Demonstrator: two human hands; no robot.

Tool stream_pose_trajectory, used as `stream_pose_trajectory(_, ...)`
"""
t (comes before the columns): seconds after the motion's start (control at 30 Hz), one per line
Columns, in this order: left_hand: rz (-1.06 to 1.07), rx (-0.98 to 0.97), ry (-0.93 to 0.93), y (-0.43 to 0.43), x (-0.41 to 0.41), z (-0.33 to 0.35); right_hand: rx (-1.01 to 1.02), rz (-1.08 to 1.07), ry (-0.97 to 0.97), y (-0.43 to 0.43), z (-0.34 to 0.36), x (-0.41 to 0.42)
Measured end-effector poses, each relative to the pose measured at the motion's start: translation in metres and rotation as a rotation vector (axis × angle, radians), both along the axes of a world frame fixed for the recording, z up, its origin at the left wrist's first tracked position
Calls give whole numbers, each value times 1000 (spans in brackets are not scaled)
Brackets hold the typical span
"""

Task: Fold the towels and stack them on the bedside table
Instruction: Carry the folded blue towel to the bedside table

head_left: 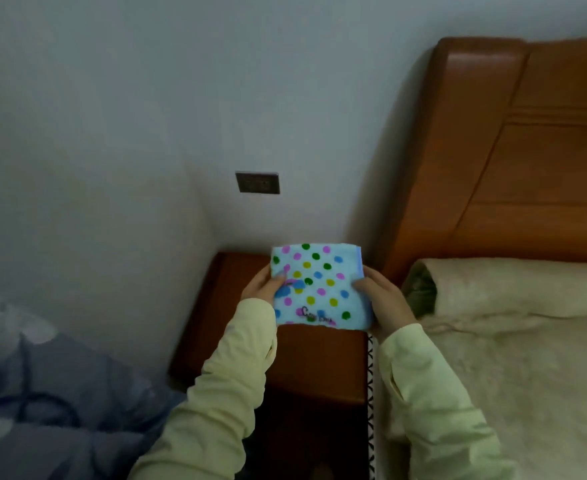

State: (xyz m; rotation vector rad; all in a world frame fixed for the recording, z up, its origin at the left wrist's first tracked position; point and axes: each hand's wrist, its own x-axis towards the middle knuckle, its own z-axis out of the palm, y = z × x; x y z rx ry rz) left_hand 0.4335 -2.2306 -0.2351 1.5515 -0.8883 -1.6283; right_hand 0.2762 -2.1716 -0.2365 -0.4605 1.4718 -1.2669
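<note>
left hand (pixel 262 285), right hand (pixel 385 301): fingers clamped on towel (pixel 319 285) sides — lower flat onto surface (pixel 316 362), square to its edges, release together

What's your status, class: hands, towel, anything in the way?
Left hand and right hand each grip a side of the folded dotted towel. Towel over the bedside table, contact unclear. No obstruction visible.

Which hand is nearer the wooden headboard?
Right. The right hand grips the towel on the side toward the headboard; the left hand grips its opposite side, farther away.
</note>
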Motion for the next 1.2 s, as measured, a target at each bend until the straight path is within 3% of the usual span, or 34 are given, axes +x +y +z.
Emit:
stream_pose_trajectory(0.3, 38, 49, -122, -59, 6, -67, 59, -46, 135, -54, -79, 15)
stream_pose_trajectory(0.53, 66, 67, -162, -116, 7, -172, 81, -135, 102, -111, -181, 25)
stream_pose_trajectory(0.9, 149, 88, -184, -181, 6, -330, 89, -99, 278, -178, -340, 35)
stream_pose_trajectory(1.2, 126, -18, -309, -194, 1, -375, 114, -54, 522, -190, -390, 46)
